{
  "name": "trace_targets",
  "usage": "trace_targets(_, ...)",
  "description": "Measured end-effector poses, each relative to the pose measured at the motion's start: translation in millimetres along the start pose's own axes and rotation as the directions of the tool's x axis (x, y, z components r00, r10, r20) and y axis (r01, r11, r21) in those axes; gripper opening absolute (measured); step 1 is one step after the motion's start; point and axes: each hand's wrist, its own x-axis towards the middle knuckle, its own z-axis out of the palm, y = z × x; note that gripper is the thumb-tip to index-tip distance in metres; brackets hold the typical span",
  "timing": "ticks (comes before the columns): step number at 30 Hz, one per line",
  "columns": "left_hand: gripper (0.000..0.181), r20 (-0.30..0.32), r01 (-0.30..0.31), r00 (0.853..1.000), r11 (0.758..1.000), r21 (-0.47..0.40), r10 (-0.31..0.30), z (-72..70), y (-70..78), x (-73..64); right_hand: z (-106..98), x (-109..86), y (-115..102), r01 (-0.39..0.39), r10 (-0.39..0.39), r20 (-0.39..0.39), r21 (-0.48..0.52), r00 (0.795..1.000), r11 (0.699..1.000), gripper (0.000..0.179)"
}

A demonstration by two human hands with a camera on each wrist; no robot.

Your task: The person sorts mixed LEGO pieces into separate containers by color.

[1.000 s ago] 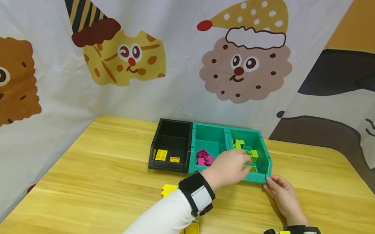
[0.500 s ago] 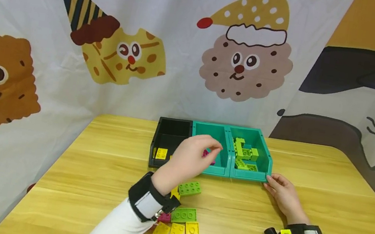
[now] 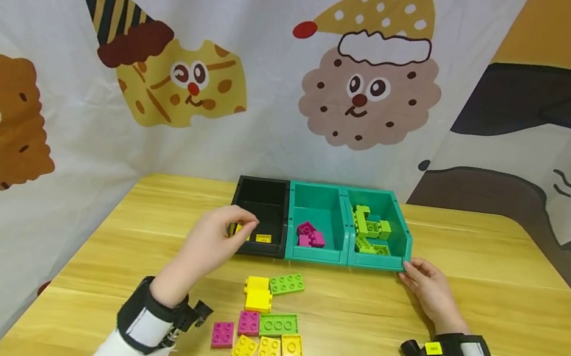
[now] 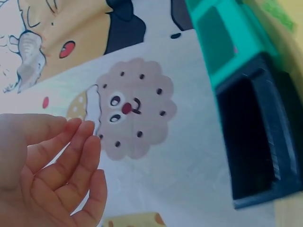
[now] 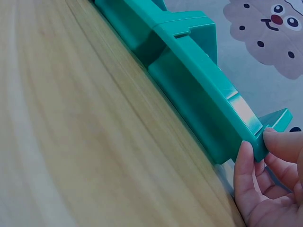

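My left hand [image 3: 206,246] hovers in front of the black bin [image 3: 264,190], its fingers loosely bent. In the left wrist view, the thumb meets the fingertips of that hand [image 4: 61,165], and nothing shows between them. With thumb and fingers, my right hand [image 3: 432,289] pinches the front right corner of the right teal bin [image 5: 189,75]. That bin holds several lime green bricks [image 3: 367,224]. A few magenta bricks [image 3: 311,236] lie in the middle teal bin [image 3: 318,195]. Yellow bricks [image 3: 263,238] sit in the black bin, partly hidden by my left hand.
Loose bricks lie on the wooden table [image 3: 349,347] before the bins: green bricks [image 3: 279,325], magenta bricks [image 3: 222,335] and several yellow bricks [image 3: 258,300]. A cloth with cartoon prints [image 3: 267,151] hangs right behind the bins.
My left hand has moved left from over the right teal bin, past the middle one, to the front of the black bin. The right hand stays at the bin's corner.
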Motion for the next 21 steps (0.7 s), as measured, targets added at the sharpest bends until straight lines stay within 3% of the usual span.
trace_targets(7, 0.014, 0.079, 0.157, 0.984, 0.987, 0.042, -0.160, -6.9, -19.7, -18.4, 1, 1.0, 0, -0.001, 0.001, 0.002, 0.006, 1.000, 1.000, 0.002)
trace_targets(9, 0.014, 0.094, 0.175, 0.979, 0.983, 0.057, -0.180, -8.8, -23.1, -21.2, 1, 1.3, -1, 0.004, -0.004, -0.001, 0.009, 1.000, 1.000, 0.002)
trace_targets(15, 0.020, 0.154, 0.143, 0.974, 0.977, 0.158, -0.167, -9.3, -28.6, -35.7, 2, 1.7, -2, 0.016, -0.016, 0.002, 0.007, 1.000, 1.000, 0.002)
trace_targets(21, 0.046, 0.272, 0.114, 0.946, 0.966, 0.230, -0.176, 0.1, -28.2, -57.3, 0, 1.3, 0, 0.007, -0.007, 0.006, -0.003, 1.000, 1.000, 0.003)
